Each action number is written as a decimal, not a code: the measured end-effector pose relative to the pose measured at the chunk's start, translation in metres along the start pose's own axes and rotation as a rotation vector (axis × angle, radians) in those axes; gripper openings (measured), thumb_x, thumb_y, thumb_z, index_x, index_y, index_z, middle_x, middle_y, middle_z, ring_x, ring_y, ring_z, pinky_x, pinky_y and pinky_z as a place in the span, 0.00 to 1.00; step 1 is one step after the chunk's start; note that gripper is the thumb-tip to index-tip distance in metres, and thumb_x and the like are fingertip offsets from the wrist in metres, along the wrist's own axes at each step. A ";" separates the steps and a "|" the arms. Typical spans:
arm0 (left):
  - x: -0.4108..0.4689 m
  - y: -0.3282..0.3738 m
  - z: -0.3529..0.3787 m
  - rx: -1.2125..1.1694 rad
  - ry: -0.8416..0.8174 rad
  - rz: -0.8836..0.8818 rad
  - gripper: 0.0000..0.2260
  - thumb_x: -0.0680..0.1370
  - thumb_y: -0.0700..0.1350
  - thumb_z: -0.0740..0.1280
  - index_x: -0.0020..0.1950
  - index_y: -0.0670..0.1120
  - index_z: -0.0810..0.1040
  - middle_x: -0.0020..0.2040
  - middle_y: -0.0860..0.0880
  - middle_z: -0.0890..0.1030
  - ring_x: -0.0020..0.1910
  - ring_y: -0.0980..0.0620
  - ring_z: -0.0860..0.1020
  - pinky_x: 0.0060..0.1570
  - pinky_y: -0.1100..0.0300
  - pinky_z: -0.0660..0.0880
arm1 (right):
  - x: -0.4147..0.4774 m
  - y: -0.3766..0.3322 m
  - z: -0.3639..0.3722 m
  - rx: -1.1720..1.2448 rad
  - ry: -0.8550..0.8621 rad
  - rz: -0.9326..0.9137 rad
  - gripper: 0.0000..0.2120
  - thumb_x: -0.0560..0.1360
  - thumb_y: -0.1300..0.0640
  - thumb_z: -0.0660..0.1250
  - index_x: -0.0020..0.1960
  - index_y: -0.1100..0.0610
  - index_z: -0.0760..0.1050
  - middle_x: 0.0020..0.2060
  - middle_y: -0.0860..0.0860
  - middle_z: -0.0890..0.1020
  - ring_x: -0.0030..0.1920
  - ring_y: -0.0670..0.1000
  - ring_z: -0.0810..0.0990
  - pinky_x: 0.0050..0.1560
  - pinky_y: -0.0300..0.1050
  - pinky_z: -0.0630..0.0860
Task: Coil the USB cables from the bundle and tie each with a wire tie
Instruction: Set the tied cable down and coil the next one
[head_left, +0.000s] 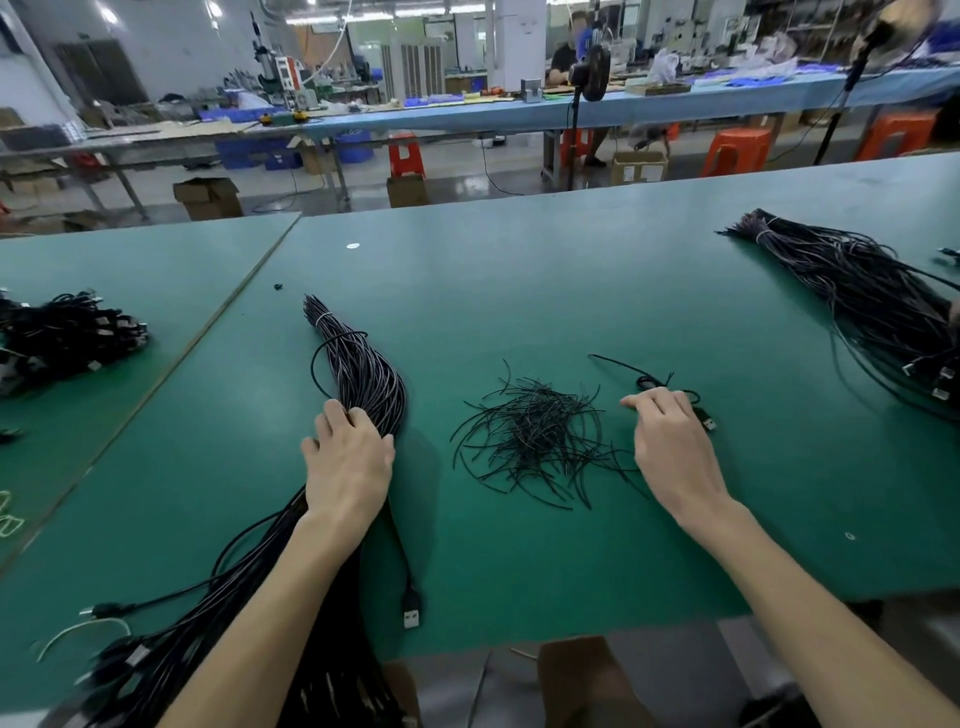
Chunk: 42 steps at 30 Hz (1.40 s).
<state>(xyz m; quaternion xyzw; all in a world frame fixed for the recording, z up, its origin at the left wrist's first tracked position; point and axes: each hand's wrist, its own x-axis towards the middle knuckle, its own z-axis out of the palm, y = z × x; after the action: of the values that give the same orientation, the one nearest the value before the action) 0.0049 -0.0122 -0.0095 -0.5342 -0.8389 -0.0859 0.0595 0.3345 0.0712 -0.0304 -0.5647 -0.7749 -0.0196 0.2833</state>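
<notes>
One cable, pinned under right grip

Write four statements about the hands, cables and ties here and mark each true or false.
1. The left hand lies on the long black cable bundle. True.
2. The loose pile of short black wire ties lies between the two hands. True.
3. The right hand is on that pile. False: it is on a small coiled black USB cable, right of the pile.
4. The green table holds one bundle only. False: a second black cable bundle lies far right.
</notes>
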 end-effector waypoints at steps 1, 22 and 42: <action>0.000 -0.001 0.000 -0.014 0.020 0.000 0.16 0.86 0.52 0.59 0.62 0.39 0.71 0.68 0.39 0.66 0.65 0.40 0.67 0.63 0.46 0.67 | -0.002 -0.005 -0.003 0.014 0.011 -0.013 0.18 0.76 0.76 0.66 0.64 0.67 0.79 0.55 0.58 0.83 0.60 0.58 0.78 0.65 0.50 0.76; 0.026 -0.041 -0.005 -0.426 -0.202 -0.109 0.33 0.78 0.59 0.71 0.78 0.45 0.67 0.69 0.37 0.67 0.73 0.38 0.62 0.74 0.49 0.60 | -0.022 -0.244 0.036 0.908 -0.635 0.351 0.12 0.83 0.54 0.61 0.57 0.63 0.76 0.48 0.60 0.85 0.35 0.52 0.82 0.46 0.49 0.83; 0.022 -0.017 -0.002 -0.238 -0.157 -0.141 0.24 0.81 0.53 0.65 0.71 0.41 0.66 0.66 0.37 0.68 0.66 0.36 0.66 0.65 0.44 0.66 | -0.026 -0.208 0.013 0.906 -0.758 0.344 0.09 0.72 0.58 0.66 0.35 0.55 0.71 0.30 0.51 0.76 0.21 0.46 0.69 0.24 0.36 0.66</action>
<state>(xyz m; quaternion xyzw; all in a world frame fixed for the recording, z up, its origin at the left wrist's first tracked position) -0.0198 -0.0002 -0.0045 -0.4825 -0.8602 -0.1468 -0.0761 0.1496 -0.0221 0.0071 -0.4728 -0.6507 0.5599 0.1991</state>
